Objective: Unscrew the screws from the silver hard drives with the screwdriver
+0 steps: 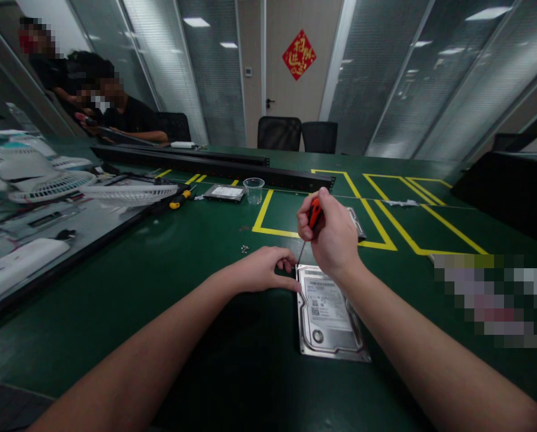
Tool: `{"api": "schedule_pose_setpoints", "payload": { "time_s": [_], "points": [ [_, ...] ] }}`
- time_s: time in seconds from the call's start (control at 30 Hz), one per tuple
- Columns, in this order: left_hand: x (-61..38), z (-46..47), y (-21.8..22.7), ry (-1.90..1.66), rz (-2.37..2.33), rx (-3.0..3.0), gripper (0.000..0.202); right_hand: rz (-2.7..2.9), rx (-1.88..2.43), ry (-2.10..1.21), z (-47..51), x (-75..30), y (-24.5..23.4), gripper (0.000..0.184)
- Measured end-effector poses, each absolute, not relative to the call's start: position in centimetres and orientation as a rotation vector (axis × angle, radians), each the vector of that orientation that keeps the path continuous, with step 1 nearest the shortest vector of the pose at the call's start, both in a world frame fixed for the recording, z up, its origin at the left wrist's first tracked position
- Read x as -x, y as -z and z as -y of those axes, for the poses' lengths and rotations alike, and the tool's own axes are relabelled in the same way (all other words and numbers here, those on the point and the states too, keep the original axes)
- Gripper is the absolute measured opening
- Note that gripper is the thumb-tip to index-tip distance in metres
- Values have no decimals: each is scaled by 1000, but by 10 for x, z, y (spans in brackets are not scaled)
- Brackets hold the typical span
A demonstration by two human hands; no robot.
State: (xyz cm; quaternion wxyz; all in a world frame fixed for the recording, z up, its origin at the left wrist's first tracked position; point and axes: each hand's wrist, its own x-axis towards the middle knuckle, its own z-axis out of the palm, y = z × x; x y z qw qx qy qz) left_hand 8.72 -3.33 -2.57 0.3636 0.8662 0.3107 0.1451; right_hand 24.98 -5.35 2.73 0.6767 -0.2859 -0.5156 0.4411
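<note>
A silver hard drive (pixel 329 315) lies flat on the green table (pixel 169 282), label side up, right in front of me. My right hand (pixel 333 237) is closed round a screwdriver (pixel 312 217) with a red and black handle, held upright, its thin shaft pointing down at the drive's far left corner. My left hand (pixel 263 270) rests on the table beside that corner, fingers curled, fingertips touching the drive's edge. A few small screws (pixel 245 248) lie on the mat to the left.
A second hard drive (pixel 224 192) and a clear plastic cup (pixel 253 190) sit farther back, next to yellow tape rectangles (pixel 385 228). Long black bars (pixel 214 168) cross the table. White fan parts (pixel 47 180) lie at left. Two people sit at the far left. Black chairs (pixel 295 133) stand behind.
</note>
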Motion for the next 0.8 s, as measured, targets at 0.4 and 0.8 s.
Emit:
{"api": "schedule_pose_setpoints", "payload": {
  "time_s": [0.4,0.8],
  "points": [
    [-87,34,26,-377,-816,-2219,59,1123,637,-1069,61,-248,-35,28],
    [-87,34,24,-367,-798,-2211,55,1031,649,-1111,56,-251,-35,28]
  ]
}}
